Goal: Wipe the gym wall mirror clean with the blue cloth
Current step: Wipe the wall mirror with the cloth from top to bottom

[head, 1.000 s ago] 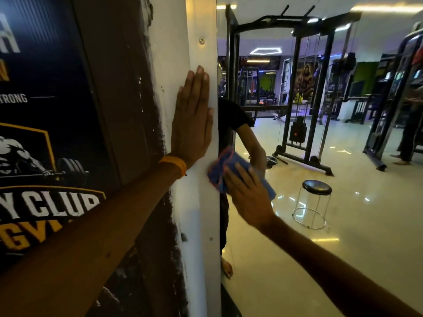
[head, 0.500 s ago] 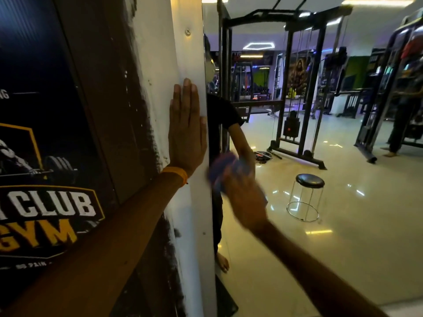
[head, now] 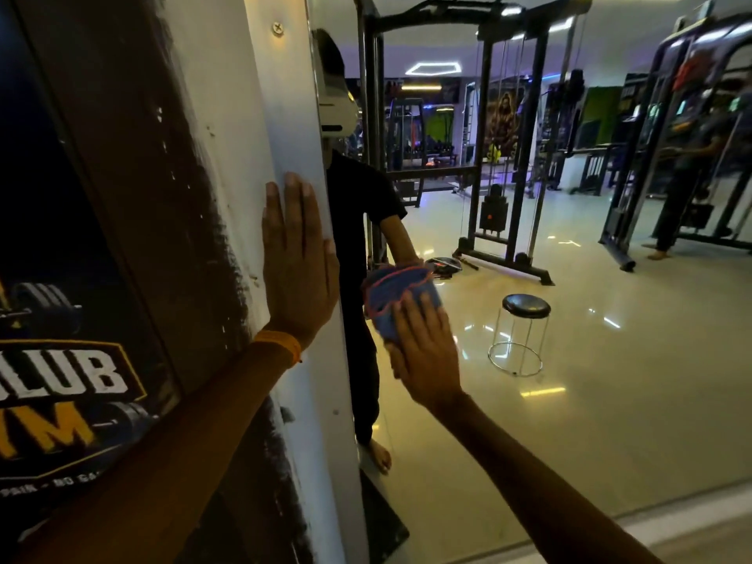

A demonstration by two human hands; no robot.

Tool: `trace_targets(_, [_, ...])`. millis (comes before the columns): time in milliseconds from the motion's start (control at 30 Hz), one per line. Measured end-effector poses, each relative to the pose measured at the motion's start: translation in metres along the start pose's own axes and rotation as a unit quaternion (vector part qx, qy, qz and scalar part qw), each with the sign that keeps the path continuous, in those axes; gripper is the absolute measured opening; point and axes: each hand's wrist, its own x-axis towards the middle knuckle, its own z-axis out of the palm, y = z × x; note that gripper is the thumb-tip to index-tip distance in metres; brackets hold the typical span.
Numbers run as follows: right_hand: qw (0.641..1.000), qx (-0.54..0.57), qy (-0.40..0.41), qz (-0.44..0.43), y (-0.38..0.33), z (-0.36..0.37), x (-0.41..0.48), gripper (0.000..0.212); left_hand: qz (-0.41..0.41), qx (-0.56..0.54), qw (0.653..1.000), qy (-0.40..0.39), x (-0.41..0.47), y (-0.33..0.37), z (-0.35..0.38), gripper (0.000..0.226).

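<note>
The wall mirror (head: 590, 421) fills the right of the head view and reflects the gym floor and machines. My right hand (head: 423, 352) presses the blue cloth (head: 396, 297) flat against the glass near the mirror's left edge, fingers straight over the cloth. The cloth has a reddish hem and is bunched above my fingers. My left hand (head: 297, 262) lies flat, fingers up, on the white strip (head: 293, 116) beside the mirror; an orange band is on that wrist. My own reflection, in a black shirt, shows just behind the cloth.
A dark gym poster (head: 69, 360) with yellow and white lettering covers the wall at left. In the mirror I see a cable machine (head: 504, 164), a round black stool (head: 523, 331), and a person (head: 683, 185) at far right. The mirror's lower edge runs along the bottom right.
My right hand has swept the cloth slightly up and to the right along the glass. My left hand stays flat on the white strip. The view has shifted a little to the left.
</note>
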Motion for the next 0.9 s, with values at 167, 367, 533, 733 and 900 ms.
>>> trace_targets(167, [0.993,-0.084,0.047,-0.066,0.107,-0.041,0.030,0.065,-0.007,0.071,0.997,-0.026,-0.024,0.009,-0.004,0.067])
trace_targets(367, [0.971,0.052,0.102,0.208,0.124,-0.065,0.061,0.066,0.064,0.083,0.994,-0.036,-0.004,0.043,0.023,0.062])
trace_targets(533, [0.994,-0.007,0.030,-0.108,0.135,-0.052,0.042,0.063,0.112,0.124,0.984,-0.062,-0.005,0.053,0.033,0.064])
trace_targets(733, [0.953,0.066,0.184,0.232,0.212,-0.090,0.073,0.062,0.078,0.122,0.987,-0.072,-0.008,0.059,0.035,0.066])
trace_targets(900, [0.995,0.031,-0.003,-0.090,0.153,-0.042,-0.014,0.077,0.026,0.114,0.993,-0.033,-0.013,0.079,0.043,0.064])
